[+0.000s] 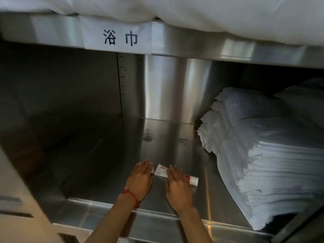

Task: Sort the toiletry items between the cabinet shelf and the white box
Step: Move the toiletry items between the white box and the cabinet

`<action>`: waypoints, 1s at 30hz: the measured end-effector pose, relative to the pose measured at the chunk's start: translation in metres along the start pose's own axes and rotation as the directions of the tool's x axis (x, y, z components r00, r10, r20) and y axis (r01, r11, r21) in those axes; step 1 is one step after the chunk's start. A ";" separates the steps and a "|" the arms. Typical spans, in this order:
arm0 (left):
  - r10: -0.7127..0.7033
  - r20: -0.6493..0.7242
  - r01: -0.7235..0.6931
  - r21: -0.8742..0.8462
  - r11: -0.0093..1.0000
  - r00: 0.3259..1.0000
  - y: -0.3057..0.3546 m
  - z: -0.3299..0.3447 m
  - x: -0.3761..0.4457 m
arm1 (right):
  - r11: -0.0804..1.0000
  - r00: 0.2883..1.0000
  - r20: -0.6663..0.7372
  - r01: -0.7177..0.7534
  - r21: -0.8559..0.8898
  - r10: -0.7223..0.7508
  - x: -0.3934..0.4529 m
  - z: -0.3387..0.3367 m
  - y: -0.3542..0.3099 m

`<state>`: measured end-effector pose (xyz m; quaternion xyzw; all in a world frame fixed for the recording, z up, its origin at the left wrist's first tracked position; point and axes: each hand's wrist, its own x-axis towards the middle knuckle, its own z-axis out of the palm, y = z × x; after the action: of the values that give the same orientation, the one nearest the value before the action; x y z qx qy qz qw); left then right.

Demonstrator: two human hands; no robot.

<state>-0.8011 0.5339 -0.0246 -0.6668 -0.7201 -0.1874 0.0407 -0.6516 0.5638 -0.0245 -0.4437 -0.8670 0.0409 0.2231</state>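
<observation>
Both forearms rise from the six o'clock edge, cut off by the frame there, and reach onto the steel cabinet shelf (108, 155); the left hand (140, 179) lies flat, fingers straight and together, palm down on the metal, a red string bracelet (131, 196) round its wrist; the right hand (177, 185) is likewise flat with straight fingers, resting across the middle of a small white tube (162, 170) with red print. That tube lies on its side near the shelf's front lip, its flat end toward ten o'clock between the two hands, its cap end showing at three o'clock of the right hand; its middle is hidden under the fingers. At three o'clock a tall stack of white paper sheets (263, 146) fills the shelf's right side. At twelve o'clock a white label (119, 38) with two dark characters is stuck on the upper shelf edge, white linen (210, 13) bulging above it. The shelf's left half is too dark to read.
</observation>
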 end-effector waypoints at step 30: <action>0.021 0.056 -0.017 -0.079 0.997 0.998 0.006 0.007 -0.044 | 0.995 0.996 -0.029 -0.087 0.045 0.088 -0.050 -0.008 -0.011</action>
<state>-0.7893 0.4951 -0.0436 -0.6799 -0.7066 -0.1960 -0.0044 -0.6308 0.5164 -0.0320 -0.4767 -0.8422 0.0626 0.2439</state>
